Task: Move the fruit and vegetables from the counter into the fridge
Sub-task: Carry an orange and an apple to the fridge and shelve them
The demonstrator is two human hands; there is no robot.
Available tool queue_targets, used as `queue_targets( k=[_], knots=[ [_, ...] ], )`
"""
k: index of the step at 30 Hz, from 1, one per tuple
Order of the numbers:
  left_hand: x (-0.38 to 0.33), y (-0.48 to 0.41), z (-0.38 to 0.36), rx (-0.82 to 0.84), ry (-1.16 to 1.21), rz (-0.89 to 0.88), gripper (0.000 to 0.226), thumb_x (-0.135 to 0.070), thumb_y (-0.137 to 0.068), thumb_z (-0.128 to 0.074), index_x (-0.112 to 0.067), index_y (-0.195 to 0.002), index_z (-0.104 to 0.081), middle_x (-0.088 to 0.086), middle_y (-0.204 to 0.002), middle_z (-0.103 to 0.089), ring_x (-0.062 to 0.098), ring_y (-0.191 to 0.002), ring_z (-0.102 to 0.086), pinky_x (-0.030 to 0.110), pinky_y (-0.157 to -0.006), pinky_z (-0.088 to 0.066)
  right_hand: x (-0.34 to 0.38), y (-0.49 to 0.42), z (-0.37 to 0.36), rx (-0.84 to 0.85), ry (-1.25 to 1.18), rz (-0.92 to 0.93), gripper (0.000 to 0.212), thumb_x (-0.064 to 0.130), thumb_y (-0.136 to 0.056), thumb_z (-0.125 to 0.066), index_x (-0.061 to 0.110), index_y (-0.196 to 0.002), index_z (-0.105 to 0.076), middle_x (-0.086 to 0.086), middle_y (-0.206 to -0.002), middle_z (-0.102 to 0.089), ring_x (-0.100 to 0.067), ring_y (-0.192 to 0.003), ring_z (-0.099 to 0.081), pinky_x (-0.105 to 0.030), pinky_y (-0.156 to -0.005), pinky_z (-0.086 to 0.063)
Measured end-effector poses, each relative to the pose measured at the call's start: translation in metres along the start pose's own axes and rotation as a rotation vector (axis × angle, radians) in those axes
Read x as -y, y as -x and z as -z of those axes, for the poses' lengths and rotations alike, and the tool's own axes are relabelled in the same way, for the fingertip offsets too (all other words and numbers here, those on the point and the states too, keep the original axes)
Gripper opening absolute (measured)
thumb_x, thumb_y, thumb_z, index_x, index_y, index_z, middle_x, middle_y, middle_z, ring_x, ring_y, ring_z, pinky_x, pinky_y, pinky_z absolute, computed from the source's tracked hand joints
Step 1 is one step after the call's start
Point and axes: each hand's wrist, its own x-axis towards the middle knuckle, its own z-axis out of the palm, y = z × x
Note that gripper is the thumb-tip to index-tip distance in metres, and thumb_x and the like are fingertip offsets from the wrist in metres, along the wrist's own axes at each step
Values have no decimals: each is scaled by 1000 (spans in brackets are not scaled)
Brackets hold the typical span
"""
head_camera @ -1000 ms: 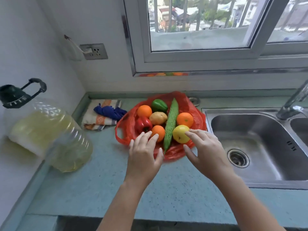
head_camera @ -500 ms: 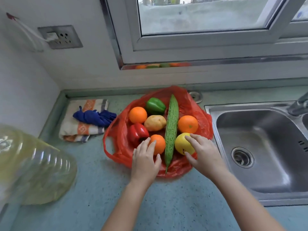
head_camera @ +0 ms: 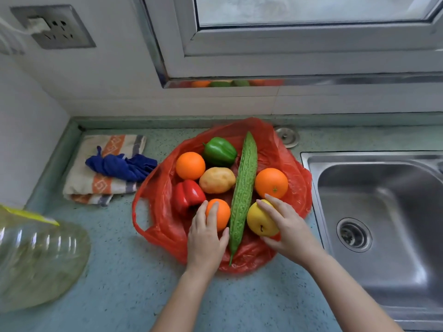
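Note:
A red plastic bag lies spread on the blue-green counter with produce on it. My left hand wraps around the nearest orange. My right hand grips a yellow apple. Between them lies a long bumpy green gourd. Further back sit a red pepper, a potato, a green pepper and two more oranges. The fridge is not in view.
A steel sink lies at the right. A folded striped towel with a blue cloth sits at the left. A big oil bottle lies at the near left. A wall socket and window are behind.
Both hands have reached forward from the counter's front onto the bag and closed on fruit: the left on the near orange, the right on the yellow apple. The camera has moved closer and tilted down.

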Motion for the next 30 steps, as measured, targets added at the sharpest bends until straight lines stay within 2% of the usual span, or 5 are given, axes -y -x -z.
queue_targets(
  k=[8,15,19,23,30],
  knots=[
    [2,-5,-4,-32,142,96,63,-19,-75,-73,-11,-131,-46,13,-134,-44,31,-118,-45,39,-94,-41,-3,-4,-4,3,-2,8,96,24,-58,-80,30,-139,-28,-4,-144,-36,-29,-122,-42,-41,-93,-42],
    [0,-3,7,-6,289,136,63,-19,-77,-71,-15,-133,-43,8,-134,-42,23,-122,-42,38,-99,-40,2,0,-1,-23,-138,-87,86,34,-62,-73,28,-139,-33,-3,-142,-36,-25,-125,-40,-30,-97,-32],
    [-6,3,19,-12,371,71,62,-25,-75,-71,-18,-130,-44,3,-131,-44,18,-119,-44,39,-98,-42,15,3,12,-160,-267,-139,81,44,-61,-66,35,-134,-31,3,-133,-39,-13,-126,-37,-23,-101,-29],
    [-20,9,38,-75,454,-28,60,-34,-72,-65,-25,-127,-43,-5,-124,-45,4,-113,-42,24,-96,-37,31,15,32,-341,-320,-168,79,44,-62,-66,28,-131,-33,4,-128,-42,-9,-121,-39,-13,-101,-28],
    [-47,31,71,-55,617,-163,60,-43,-68,-67,-46,-120,-37,-25,-122,-39,-14,-108,-42,1,-85,-34,74,64,67,-513,-361,-286,79,40,-61,-74,35,-129,-33,8,-125,-43,7,-113,-40,-2,-90,-28]
  ],
)
